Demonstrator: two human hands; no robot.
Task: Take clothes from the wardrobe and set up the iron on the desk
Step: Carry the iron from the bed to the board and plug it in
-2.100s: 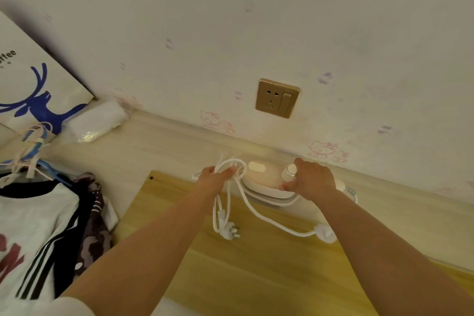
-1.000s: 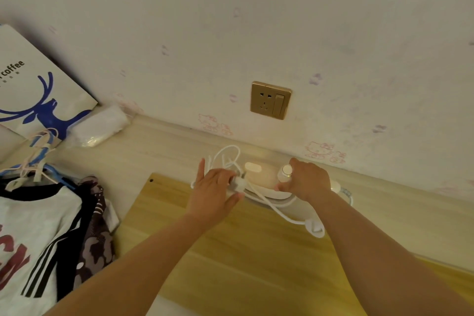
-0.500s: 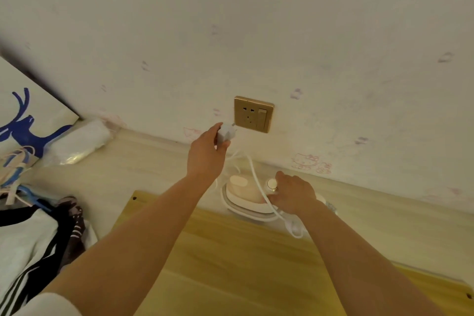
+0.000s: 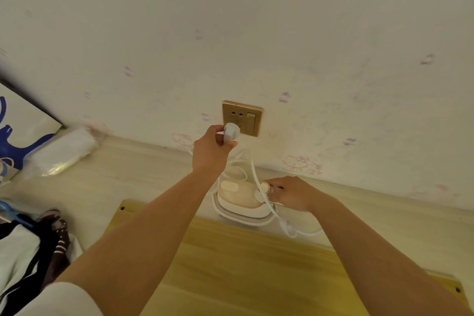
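Observation:
A small white and peach iron [image 4: 238, 199] lies on the pale desk [image 4: 133, 177] close to the wall. My right hand [image 4: 292, 194] is closed around its handle end by the round knob. My left hand [image 4: 211, 151] holds the white plug [image 4: 230, 132] up against the lower left of the gold wall socket [image 4: 242, 117]. The white cord [image 4: 256, 177] runs from the plug down past the iron and loops on the desk to the right. Clothes on hangers [image 4: 28, 246] lie at the left edge of the desk.
A yellow wooden board [image 4: 243, 269] lies on the desk in front of the iron. A clear plastic packet [image 4: 64, 151] and a white bag with a blue deer print [image 4: 18, 133] rest against the wall at the left.
My left hand picked the plug out of the coiled cord on the desk and lifted it up to the wall socket. My right hand stayed on the iron.

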